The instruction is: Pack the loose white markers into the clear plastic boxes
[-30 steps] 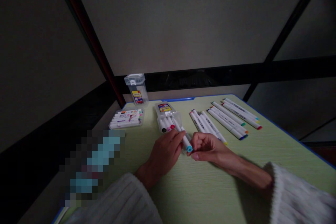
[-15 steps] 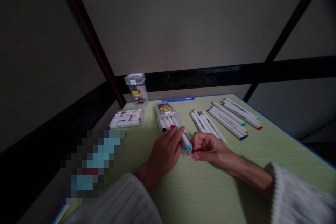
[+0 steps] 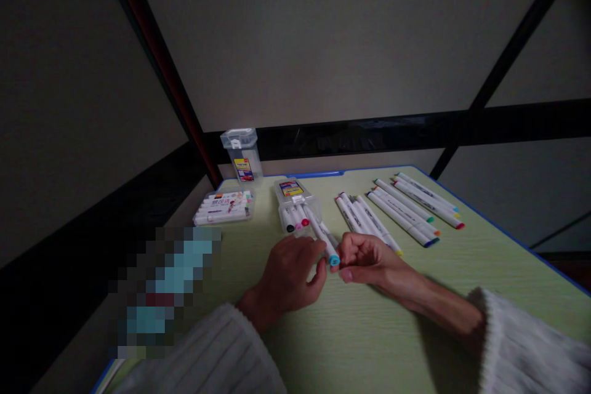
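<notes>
A white marker with a light-blue end (image 3: 325,241) slants out of a clear plastic marker case (image 3: 281,200) toward me. My right hand (image 3: 364,258) is closed at its near end, with fingertips at and under the blue tip. On the marker's left side my left hand (image 3: 293,271) is curved, thumb and index finger apart. Its index fingertip is close to the marker's barrel; whether it touches I cannot tell. Inside the case lie several more markers, among them ones with black, pink and red ends. Something translucent beside the slanting marker is partly hidden by my right hand.
Several white markers (image 3: 401,215) lie in groups on the right of the green table (image 3: 305,345). A flat marker pack (image 3: 224,207) rests at left, before an upright clear case (image 3: 244,160). A blurred-out patch (image 3: 180,277) covers the left edge. Walls stand behind.
My left hand's fingers have loosened from the marker and drawn slightly down, opening a gap between thumb and index. The right hand stays nearly still at the marker's blue end.
</notes>
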### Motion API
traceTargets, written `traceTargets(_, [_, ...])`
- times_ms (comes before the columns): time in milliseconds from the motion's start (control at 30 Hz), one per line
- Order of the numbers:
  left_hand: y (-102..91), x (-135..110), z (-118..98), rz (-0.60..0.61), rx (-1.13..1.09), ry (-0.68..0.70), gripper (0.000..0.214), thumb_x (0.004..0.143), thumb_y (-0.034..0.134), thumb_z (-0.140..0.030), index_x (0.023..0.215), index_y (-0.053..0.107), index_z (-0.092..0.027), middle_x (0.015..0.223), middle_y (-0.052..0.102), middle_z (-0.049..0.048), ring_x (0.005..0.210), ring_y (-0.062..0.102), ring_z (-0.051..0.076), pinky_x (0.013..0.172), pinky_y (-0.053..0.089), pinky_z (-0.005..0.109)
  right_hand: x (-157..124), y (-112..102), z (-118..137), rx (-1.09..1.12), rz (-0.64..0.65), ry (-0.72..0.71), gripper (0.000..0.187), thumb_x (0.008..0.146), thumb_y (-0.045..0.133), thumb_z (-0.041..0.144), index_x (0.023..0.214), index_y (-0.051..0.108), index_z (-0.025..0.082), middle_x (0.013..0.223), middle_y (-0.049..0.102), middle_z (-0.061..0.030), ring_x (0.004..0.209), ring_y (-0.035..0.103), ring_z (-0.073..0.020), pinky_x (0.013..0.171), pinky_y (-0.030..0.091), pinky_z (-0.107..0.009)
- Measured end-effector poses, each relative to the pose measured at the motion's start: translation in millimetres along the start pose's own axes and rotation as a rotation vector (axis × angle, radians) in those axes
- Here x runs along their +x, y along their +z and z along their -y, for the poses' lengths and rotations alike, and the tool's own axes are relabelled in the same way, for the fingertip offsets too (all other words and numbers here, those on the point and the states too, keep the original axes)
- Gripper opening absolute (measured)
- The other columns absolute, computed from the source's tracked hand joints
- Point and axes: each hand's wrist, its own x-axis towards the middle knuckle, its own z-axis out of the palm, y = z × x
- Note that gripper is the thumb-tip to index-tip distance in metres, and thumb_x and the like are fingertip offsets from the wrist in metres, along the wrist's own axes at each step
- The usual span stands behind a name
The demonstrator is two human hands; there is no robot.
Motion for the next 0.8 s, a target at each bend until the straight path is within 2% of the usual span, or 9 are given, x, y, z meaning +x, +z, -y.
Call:
traceTargets(167, [0.1,1.1,-1.3,-0.016,0.015,0.071,0.011,0.073,0.046,-0.009,0.081,0.049,-0.017,0.061,0.059,0.0011,0.053,0.055,0.013,0.054,0.044,0.024,-0.2,-2.2,-1.7,0.002,0.001,0.001,0.024,0.061,0.075,0.012,0.064,0.052,0.015,0.065,0.065,0.0041,0.055,0.054,-0.0031,0.052,0.038,-0.014])
traceTargets(400, [3.8,-0.2,1.5,0.075,0.04,0.073,0.014,0.077,0.043,-0.009,0.082,0.054,-0.015,0.061,0.058,0.0018,0.054,0.055,0.013,0.053,0.044,0.024,-0.7,-0.5,0.6,0.014,0.006,0.002,0.022,0.061,0.074,0.01,0.064,0.053,0.015,0.063,0.063,0.0047,0.053,0.052,-0.0025,0.05,0.037,-0.014])
traceTargets(800, [2.0,1.9,-0.9,0.047,0.05,0.099,0.015,0.08,0.04,-0.008,0.08,0.054,-0.015,0.065,0.058,0.0025,0.058,0.056,0.014,0.056,0.045,0.024,-0.3,-0.9,-0.8,0.016,0.019,-0.007,0.022,0.061,0.075,0.012,0.065,0.054,0.014,0.062,0.061,0.0047,0.054,0.052,-0.0026,0.05,0.037,-0.013])
